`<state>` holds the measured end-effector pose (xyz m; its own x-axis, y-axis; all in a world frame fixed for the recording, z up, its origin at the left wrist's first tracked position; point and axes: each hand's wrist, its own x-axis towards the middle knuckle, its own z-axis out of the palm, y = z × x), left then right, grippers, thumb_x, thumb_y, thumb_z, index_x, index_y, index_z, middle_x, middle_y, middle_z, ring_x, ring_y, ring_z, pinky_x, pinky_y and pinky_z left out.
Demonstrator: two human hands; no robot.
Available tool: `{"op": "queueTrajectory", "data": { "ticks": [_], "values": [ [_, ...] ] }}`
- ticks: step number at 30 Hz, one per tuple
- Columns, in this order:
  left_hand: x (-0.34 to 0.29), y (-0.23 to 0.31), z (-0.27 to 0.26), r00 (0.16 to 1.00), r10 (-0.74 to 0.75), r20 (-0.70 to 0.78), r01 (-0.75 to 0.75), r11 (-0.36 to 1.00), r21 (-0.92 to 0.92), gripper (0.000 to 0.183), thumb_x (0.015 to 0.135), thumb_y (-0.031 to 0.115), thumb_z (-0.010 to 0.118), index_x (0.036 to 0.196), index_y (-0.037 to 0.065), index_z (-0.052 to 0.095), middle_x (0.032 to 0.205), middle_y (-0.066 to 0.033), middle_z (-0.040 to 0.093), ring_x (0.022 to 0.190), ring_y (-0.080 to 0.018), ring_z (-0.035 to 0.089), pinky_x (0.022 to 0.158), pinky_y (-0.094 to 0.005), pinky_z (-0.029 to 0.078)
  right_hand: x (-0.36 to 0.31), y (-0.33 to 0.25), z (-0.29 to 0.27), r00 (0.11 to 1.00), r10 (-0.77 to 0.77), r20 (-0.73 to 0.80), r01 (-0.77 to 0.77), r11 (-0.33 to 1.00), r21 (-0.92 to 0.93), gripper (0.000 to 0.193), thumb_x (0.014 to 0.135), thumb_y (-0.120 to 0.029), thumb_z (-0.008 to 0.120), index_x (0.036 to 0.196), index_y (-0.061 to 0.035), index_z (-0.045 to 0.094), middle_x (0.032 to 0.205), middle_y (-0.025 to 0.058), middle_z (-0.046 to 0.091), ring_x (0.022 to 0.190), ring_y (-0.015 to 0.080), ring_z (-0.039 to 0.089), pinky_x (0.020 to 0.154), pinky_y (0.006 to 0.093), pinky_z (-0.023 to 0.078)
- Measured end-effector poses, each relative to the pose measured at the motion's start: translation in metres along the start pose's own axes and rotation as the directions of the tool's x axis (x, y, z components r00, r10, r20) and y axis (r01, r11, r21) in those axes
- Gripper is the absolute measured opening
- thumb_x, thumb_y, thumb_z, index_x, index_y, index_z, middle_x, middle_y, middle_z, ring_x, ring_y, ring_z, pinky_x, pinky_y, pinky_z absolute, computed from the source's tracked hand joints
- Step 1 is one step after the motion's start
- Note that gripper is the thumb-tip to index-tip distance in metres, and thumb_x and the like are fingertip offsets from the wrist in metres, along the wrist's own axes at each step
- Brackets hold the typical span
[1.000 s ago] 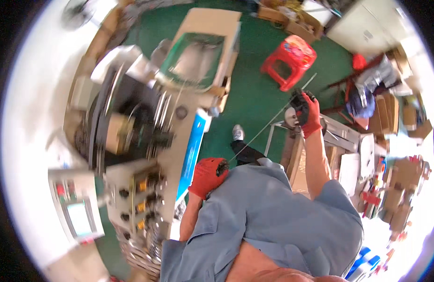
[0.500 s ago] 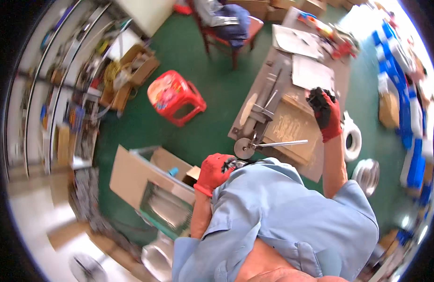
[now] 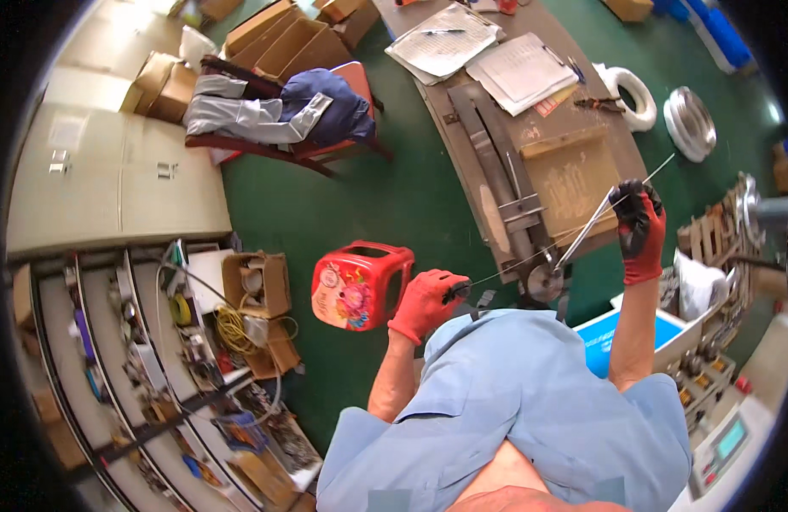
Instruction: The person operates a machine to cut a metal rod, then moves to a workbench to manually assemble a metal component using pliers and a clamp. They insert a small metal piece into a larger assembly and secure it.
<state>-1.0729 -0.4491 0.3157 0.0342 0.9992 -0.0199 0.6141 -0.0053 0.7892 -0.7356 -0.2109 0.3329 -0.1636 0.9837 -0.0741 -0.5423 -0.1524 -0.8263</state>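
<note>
A thin metal wire (image 3: 661,166) stretches in a slanting line between my two hands, its far end sticking out past the right one. My left hand (image 3: 428,305), in a red glove with black fingertips, pinches the wire's near end close to my waist. Further out, my right hand (image 3: 641,232) in a matching glove is closed round the wire. Below the wire stands a long metal bench tool (image 3: 520,213) with a round disc (image 3: 545,282) at its near end. A bright lever rod (image 3: 586,230) rises from the disc toward my right hand.
The tool lies on a brown table (image 3: 471,175) with a shallow wooden tray (image 3: 573,183), papers (image 3: 520,75) and pliers (image 3: 600,104). A red stool (image 3: 356,286) stands left, before loaded shelves (image 3: 147,341). Beyond is a chair with clothes (image 3: 304,111). White coil (image 3: 637,98) lies right.
My view has swung to the right, bringing a screen panel and blue-lined box into sight. The wire now shows between my hands; it could not be made out before.
</note>
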Motion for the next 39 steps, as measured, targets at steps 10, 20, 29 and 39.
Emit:
{"op": "queueTrajectory", "data": {
  "ticks": [10,20,29,39],
  "values": [
    [0.027,-0.067,-0.076,0.954,0.075,0.290,-0.111,0.988,0.109,0.034,0.075,0.019,0.068,0.108,0.012,0.066,0.105,-0.0112,0.065,0.102,-0.0324,0.058,0.087,-0.0418,0.047,-0.082,0.052,0.003,0.928,-0.065,-0.366,0.069,0.998,-0.001,0.025,0.096,-0.011,0.053,0.117,-0.0002,0.061,0.113,0.0137,0.066,0.102,0.0254,0.065,0.092,0.0424,0.053],
    [0.136,-0.077,-0.100,0.944,0.144,0.298,-0.231,0.932,0.278,0.028,0.073,0.017,0.070,0.101,0.012,0.067,0.095,-0.0068,0.065,0.096,-0.0290,0.060,0.084,-0.0400,0.048,-0.004,0.065,0.038,0.882,-0.138,-0.451,0.167,0.986,0.025,0.018,0.094,-0.012,0.060,0.107,-0.0023,0.065,0.100,0.0081,0.068,0.090,0.0173,0.067,0.079,0.0312,0.055],
    [0.221,-0.086,-0.111,0.873,0.228,0.431,-0.326,0.930,0.170,0.029,0.072,0.015,0.069,0.101,0.012,0.067,0.099,-0.0071,0.066,0.097,-0.0287,0.060,0.085,-0.0393,0.049,0.015,0.061,0.030,0.770,-0.369,-0.520,0.279,0.928,-0.246,0.020,0.095,-0.010,0.056,0.111,-0.0006,0.063,0.105,0.0113,0.067,0.092,0.0199,0.066,0.082,0.0331,0.055],
    [0.334,-0.126,-0.145,0.662,0.320,0.678,-0.534,0.836,0.127,0.032,0.070,0.018,0.072,0.101,0.012,0.069,0.096,-0.0064,0.066,0.097,-0.0268,0.060,0.087,-0.0382,0.049,0.009,0.097,0.090,0.472,-0.518,-0.713,0.292,0.855,-0.429,0.018,0.097,-0.015,0.056,0.105,-0.0031,0.065,0.097,0.0078,0.069,0.082,0.0157,0.067,0.064,0.0231,0.055]
  ]
}}
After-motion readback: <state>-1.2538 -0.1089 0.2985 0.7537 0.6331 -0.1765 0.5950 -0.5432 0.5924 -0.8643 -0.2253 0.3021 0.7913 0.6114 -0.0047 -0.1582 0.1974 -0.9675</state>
